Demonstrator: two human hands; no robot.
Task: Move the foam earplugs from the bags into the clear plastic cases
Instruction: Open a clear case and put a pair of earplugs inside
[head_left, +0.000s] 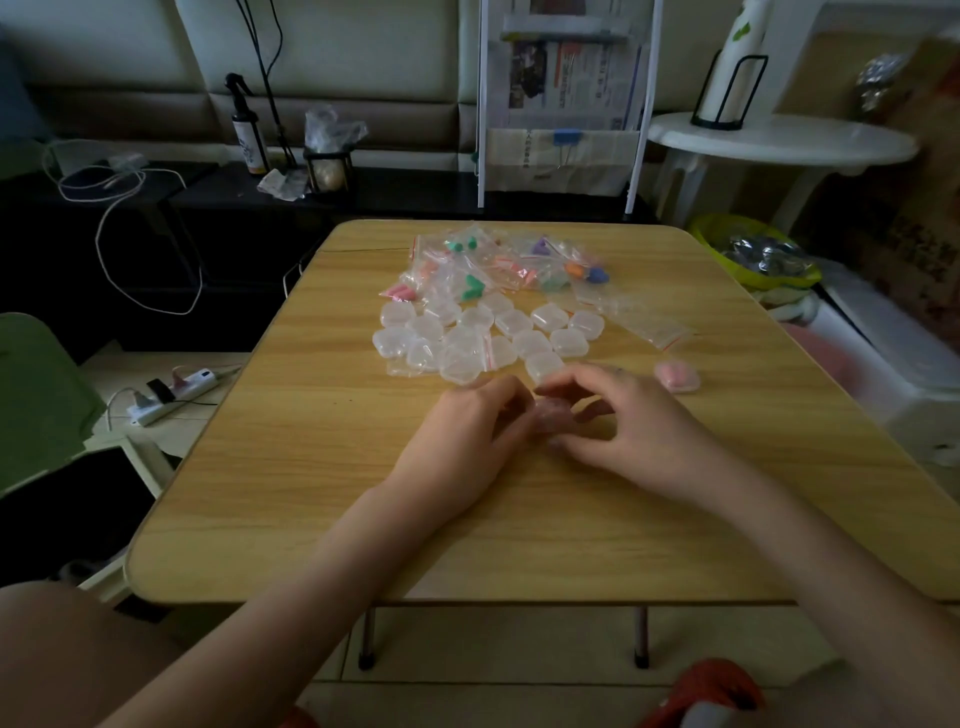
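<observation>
Left hand (467, 431): its grip is curled round a small clear case (553, 418), near the middle of the worktop (311, 467).
Right hand (623, 426): its fingers pinch the same small clear case from the 3 o'clock side. Both hands meet on it.
Small clear case: it sits between the two hands. Something pale pink shows inside, but it is too blurry to be sure what.
Pile of empty clear cases (483, 338): many little square cases lie close together, some touching, at 12 o'clock from the hands.
Bags of earplugs (493, 265): little clear zip bags lie in a heap past the cases, toward the far edge of the worktop. Green, orange, pink, purple and blue foam earplugs show through them.
Empty flat bag (644, 325): it lies at 1 o'clock from the hands, just beside the cases.
Filled pink case (677, 376): a case with pink earplugs inside lies alone at 2 o'clock from the right hand, near it but not touching.
Worktop: a small wooden folding table with rounded corners.
Spray bottle (248, 135): it stands on a dark shelf at 11 o'clock, well away.
Power strip (174, 395): it lies on the floor at 9 o'clock from the worktop.
Newspaper rack (566, 104): white, behind the worktop at 12 o'clock.
</observation>
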